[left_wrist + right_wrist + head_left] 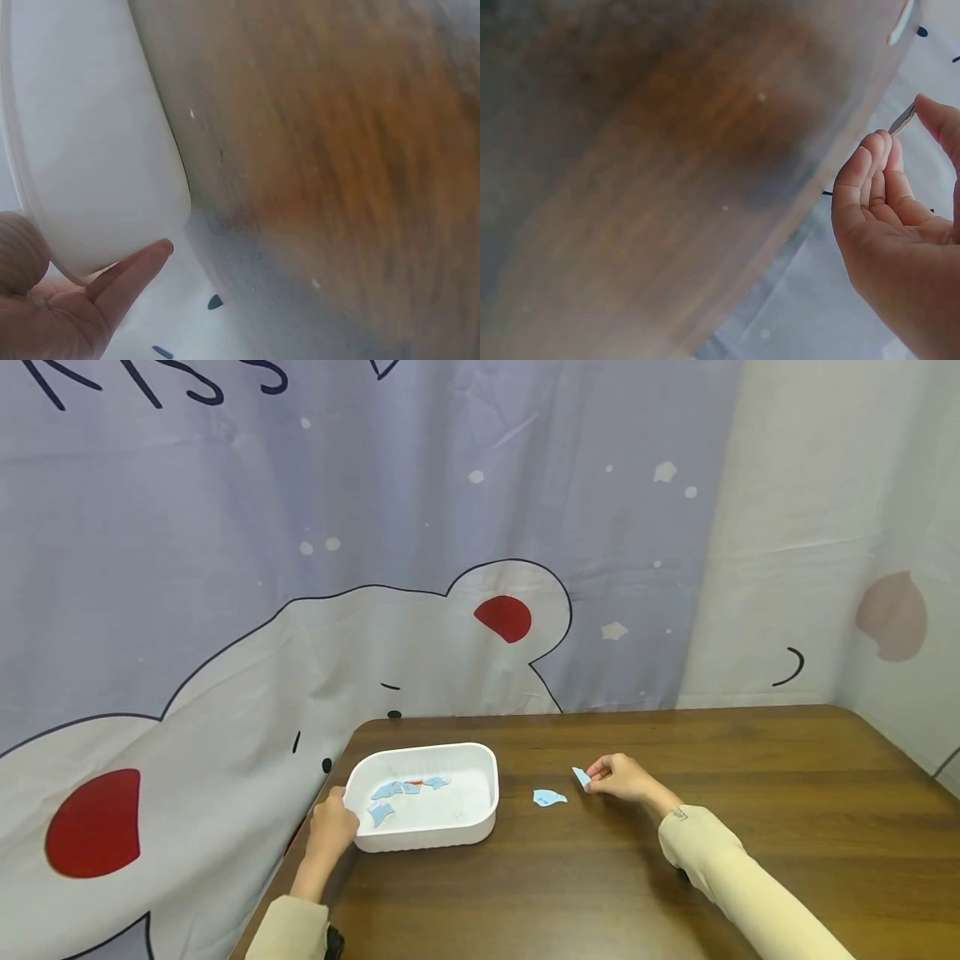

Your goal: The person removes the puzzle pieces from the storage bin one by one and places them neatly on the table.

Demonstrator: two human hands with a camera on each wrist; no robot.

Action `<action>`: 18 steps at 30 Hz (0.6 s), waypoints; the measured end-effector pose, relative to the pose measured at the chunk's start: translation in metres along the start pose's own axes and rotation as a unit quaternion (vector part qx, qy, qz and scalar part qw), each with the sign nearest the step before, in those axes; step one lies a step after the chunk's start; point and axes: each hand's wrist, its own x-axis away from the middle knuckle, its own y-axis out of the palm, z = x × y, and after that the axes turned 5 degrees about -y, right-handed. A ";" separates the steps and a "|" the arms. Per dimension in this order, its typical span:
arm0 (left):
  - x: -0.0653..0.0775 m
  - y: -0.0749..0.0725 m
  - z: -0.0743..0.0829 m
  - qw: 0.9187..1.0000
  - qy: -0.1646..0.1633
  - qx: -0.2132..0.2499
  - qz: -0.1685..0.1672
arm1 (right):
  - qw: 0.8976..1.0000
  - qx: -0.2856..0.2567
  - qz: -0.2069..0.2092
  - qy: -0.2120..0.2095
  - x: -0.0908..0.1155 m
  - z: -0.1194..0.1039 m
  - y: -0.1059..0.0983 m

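My left hand [333, 823] grips the left end of a white plastic tub [427, 839]. In the left wrist view, its thumb is at the tub's rim and the fingers lie against the outer wall. Several flat, light-blue pieces with irregular edges [387, 790] lie inside the tub; one has a red patch. To the tub's right, my right hand [621, 778] pinches a similar light-blue piece [581, 776] between thumb and fingers, above the table. In the right wrist view that piece [903, 120] appears thin and edge-on. Another blue piece [550, 797] lies on the table between tub and right hand.
The brown wooden table [570, 893] reaches back to a hanging cloth [420, 643] printed with white cartoon shapes. The cloth also runs down along the table's left edge. A pale curtain [900, 552] hangs at the right side.
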 end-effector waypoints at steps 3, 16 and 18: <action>0.000 -0.001 0.001 1.000 -0.001 0.000 -0.003 | 1.000 0.000 -0.005 0.003 0.002 0.003 0.002; 0.000 0.000 -0.001 1.000 0.001 0.001 -0.006 | 1.000 -0.003 -0.019 -0.003 0.005 0.007 0.005; -0.001 0.000 -0.001 1.000 0.004 0.001 -0.004 | 1.000 -0.001 -0.024 -0.007 0.005 0.007 0.006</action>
